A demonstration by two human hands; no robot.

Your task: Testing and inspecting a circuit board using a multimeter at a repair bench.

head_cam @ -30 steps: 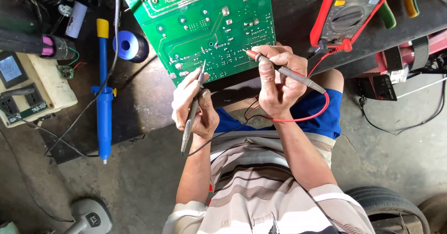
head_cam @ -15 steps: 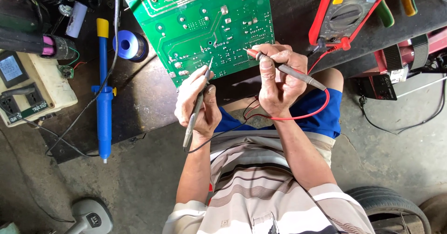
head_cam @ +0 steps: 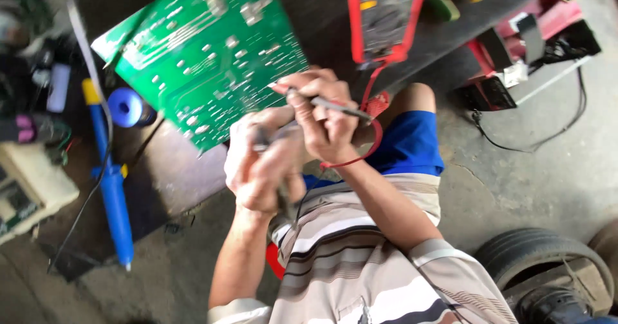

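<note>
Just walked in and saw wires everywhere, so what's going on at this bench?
A person is working over a green circuit board with a meter probe in each hand. The right hand holds a probe with its tip at the board's edge; the left hand grips a second, blurred probe just below. A red-cased meter lies beyond the hands, a blue tool to the left.

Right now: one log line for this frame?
left hand: holds probe, blurred | right hand: probe tip at green board edge | meter behind | blue tool left
</note>
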